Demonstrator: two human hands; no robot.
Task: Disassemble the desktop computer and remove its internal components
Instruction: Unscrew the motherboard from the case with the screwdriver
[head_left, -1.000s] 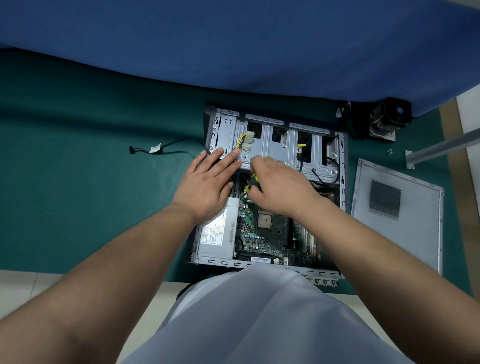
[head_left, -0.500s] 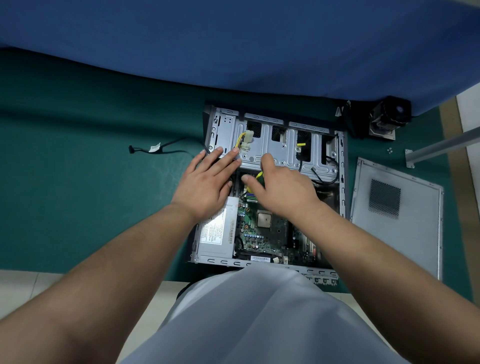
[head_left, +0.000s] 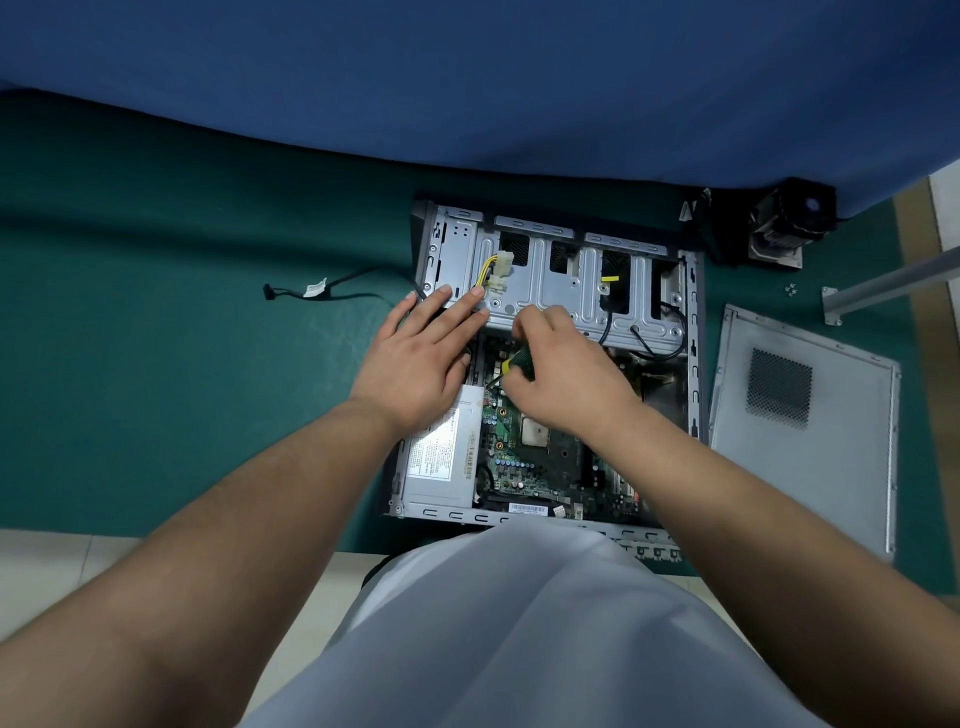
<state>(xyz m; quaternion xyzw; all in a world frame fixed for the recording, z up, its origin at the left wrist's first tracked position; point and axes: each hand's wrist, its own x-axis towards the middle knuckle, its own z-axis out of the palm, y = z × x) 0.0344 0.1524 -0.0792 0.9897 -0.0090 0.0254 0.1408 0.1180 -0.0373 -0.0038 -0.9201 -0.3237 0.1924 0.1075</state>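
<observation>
Since half a second ago my right hand has curled back from flat into a closed grip on the screwdriver, green-and-yellow handle under my fingers. Shaft slants down-left toward the motherboard, tip hidden, likely at a screw. My left hand, fingers straight, rests flat on the computer case near the drive cage. Right hand is nearer. Beyond, the side panel lies on the table.

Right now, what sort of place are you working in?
Probably a repair or teardown bench, not an office desk. The open computer case lies on a green mat, its removed side panel beside it, with loose screws and a detached cable set out on the mat.
</observation>
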